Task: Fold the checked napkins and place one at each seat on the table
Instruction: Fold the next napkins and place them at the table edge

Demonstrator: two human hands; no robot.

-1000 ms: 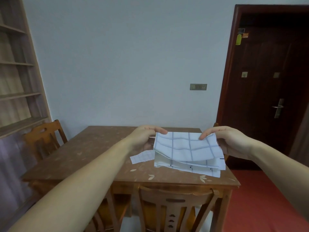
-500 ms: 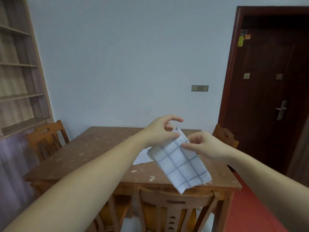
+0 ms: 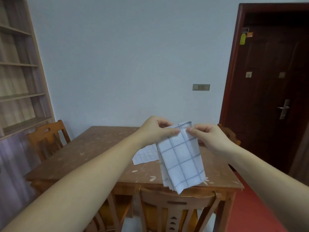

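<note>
A white napkin with blue checks [image 3: 181, 161] hangs folded in the air above the wooden table [image 3: 93, 153]. My left hand [image 3: 157, 129] pinches its top edge on the left side. My right hand [image 3: 207, 136] pinches the same top edge just to the right, thumbs nearly touching. The napkin's lower end hangs down over the table's near edge, with several layers showing along its left side. A second checked napkin [image 3: 145, 155] lies flat on the table behind the held one, partly hidden by it.
A wooden chair [image 3: 177, 208] is tucked in at the near side, another chair [image 3: 46, 139] stands at the left, and a chair back [image 3: 230, 134] shows at the right. A bookshelf [image 3: 18, 67] stands left; a dark door [image 3: 274, 84] is on the right.
The napkin went from lying spread over the table to being lifted and hanging upright. My hands came together at its top edge and rose slightly.
</note>
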